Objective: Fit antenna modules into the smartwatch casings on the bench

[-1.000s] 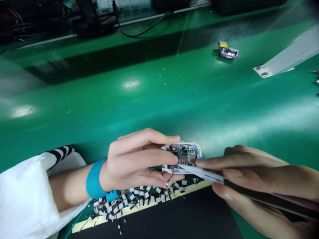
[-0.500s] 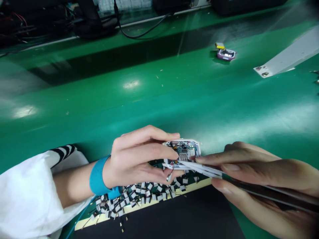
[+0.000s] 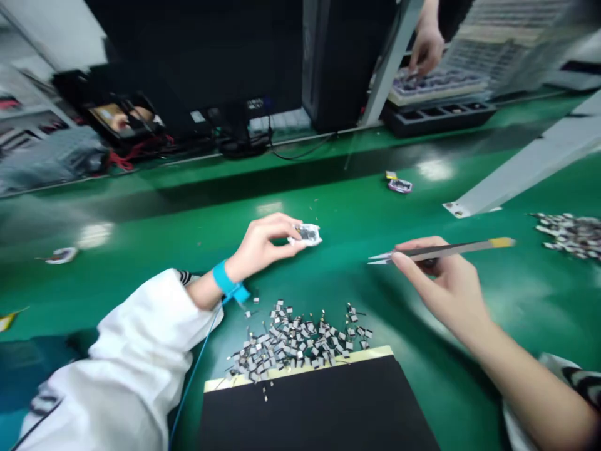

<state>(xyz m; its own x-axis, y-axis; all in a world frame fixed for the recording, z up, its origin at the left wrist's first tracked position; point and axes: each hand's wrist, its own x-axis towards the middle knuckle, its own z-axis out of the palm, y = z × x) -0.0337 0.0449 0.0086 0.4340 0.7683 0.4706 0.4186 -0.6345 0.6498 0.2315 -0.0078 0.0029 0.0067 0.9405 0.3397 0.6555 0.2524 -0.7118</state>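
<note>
My left hand [image 3: 265, 244] is stretched out over the green belt [image 3: 141, 250], its fingers closed on a small white device [image 3: 307, 234] with an open circuit board. A blue wrist strap [image 3: 224, 280] circles that wrist. Further right, my right hand [image 3: 439, 282] pinches a pair of tweezers [image 3: 441, 250], tips pointing left and apart from the device. Below the hands lies a heap of several small grey-and-white parts [image 3: 295, 341].
A black mat [image 3: 319, 407] lies at the near edge. A purple device [image 3: 399, 185] sits further up the belt, another small part [image 3: 61, 255] at far left. A second heap of parts [image 3: 570, 232] lies right. A white metal bar [image 3: 526, 169] slants across. Another person's hand [image 3: 425, 47] works over trays behind.
The view has pulled back and up. My left hand has carried the device away onto the belt, and my right hand has drawn the tweezers off it to the right.
</note>
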